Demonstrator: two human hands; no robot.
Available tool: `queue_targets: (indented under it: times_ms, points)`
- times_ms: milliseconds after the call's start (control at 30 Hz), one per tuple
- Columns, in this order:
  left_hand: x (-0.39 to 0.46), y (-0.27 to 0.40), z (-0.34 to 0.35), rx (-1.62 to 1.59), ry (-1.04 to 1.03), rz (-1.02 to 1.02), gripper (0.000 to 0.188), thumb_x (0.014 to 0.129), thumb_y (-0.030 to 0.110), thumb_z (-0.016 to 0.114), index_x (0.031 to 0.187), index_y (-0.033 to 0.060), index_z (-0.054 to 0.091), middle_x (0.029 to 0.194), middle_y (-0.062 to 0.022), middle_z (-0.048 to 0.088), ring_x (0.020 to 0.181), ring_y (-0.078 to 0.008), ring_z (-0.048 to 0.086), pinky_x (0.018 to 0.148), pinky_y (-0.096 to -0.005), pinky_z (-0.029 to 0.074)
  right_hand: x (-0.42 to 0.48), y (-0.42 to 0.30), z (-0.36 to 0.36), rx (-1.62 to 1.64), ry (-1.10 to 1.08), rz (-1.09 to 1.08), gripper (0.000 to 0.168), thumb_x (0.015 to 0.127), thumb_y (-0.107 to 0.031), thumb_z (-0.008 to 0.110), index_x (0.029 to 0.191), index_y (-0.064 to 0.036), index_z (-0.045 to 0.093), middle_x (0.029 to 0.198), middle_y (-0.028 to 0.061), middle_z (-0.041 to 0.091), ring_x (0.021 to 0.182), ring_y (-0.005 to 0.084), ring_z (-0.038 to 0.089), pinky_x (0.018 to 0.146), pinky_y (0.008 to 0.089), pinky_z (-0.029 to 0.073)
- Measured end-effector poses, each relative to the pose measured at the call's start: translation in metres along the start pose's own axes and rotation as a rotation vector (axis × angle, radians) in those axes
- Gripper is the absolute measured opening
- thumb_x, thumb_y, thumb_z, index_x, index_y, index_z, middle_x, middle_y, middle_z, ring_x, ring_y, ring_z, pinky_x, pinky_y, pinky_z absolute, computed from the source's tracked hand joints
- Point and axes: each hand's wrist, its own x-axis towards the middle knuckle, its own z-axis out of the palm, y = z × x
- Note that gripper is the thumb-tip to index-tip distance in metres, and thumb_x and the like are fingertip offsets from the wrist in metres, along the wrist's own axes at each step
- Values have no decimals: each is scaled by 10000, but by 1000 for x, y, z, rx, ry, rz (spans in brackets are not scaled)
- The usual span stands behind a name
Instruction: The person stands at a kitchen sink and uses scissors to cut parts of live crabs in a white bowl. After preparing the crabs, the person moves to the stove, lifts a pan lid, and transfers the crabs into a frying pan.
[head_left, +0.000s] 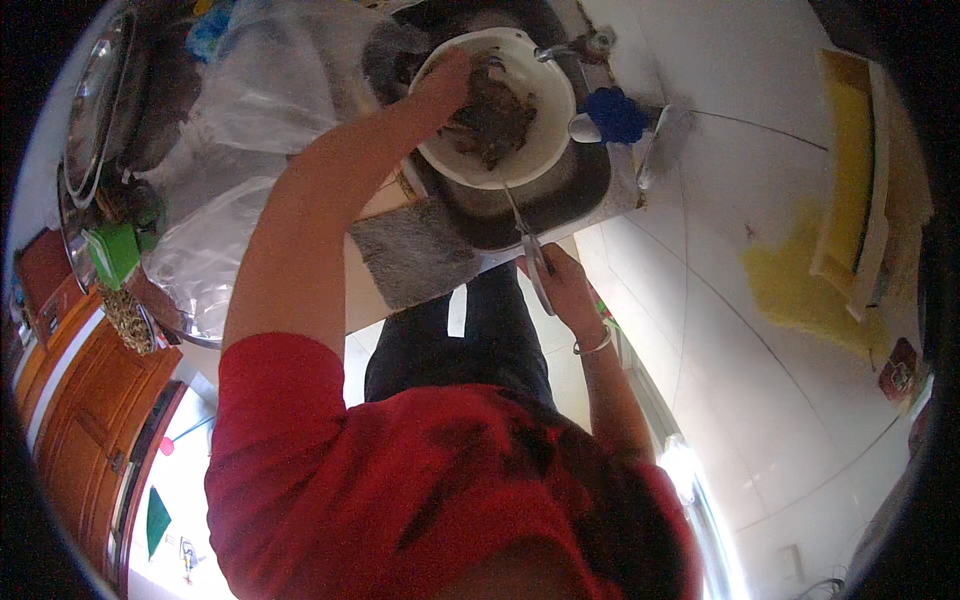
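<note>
A white bowl (551, 142) rests in the dark sink basin (592, 184), with a brown wet mass (499, 116) inside it. My left hand (448, 81) reaches over the bowl's left side and touches the mass; its fingertips are hard to make out, and whether they grip anything does not show. Below the bowl, my right hand (564, 283) holds a pair of scissors (531, 251) by the handles. Their blades point up towards the bowl's lower rim. A bracelet circles my right wrist.
A metal faucet (574, 49) juts over the bowl's upper right rim. Beside the sink are a dark blue scrubber (616, 115) and a grey mat (416, 251). Clear plastic bags (262, 82) cover the counter at left, near a green packet (115, 253). A tiled wall stands at right.
</note>
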Motion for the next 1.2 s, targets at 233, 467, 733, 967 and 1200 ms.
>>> queue_targets:
  times_ms: [233,467,733,967,1200]
  points:
    - [-24,-59,-52,-252,51,26,399,806,207,651,1196,139,610,1178,-81,612,1192,-250,508,1122,-493,257,-8,19,-6,5,68,2,340,887,-309,680,813,-5,549,622,39,476,597,112,425,541,290,383]
    - [-49,-71,-61,-445,439,0,468,788,185,689,1241,144,575,1230,-49,573,1187,-241,514,1105,-455,304,-8,41,2,82,67,-1,347,892,-348,673,764,-57,536,567,-22,454,469,58,416,416,246,335]
    - [-60,-70,-90,-599,128,-80,412,874,186,649,1267,112,553,1146,-85,611,1147,-248,541,1010,-491,374,-7,49,6,94,51,103,429,866,-387,680,758,3,537,634,178,532,574,287,499,563,397,423]
    - [-39,-63,-85,-1117,164,102,301,913,131,576,1200,50,533,1062,-159,616,1010,-343,594,857,-457,490,-6,70,9,146,52,61,351,892,-372,668,745,-85,529,549,-39,452,438,59,422,393,244,339]
    - [-14,-81,-98,-1147,193,65,200,970,93,465,1137,19,546,969,-172,657,904,-295,658,802,-418,549,-16,74,-5,203,25,197,358,887,-332,669,753,-21,554,581,81,530,520,163,511,506,344,412]
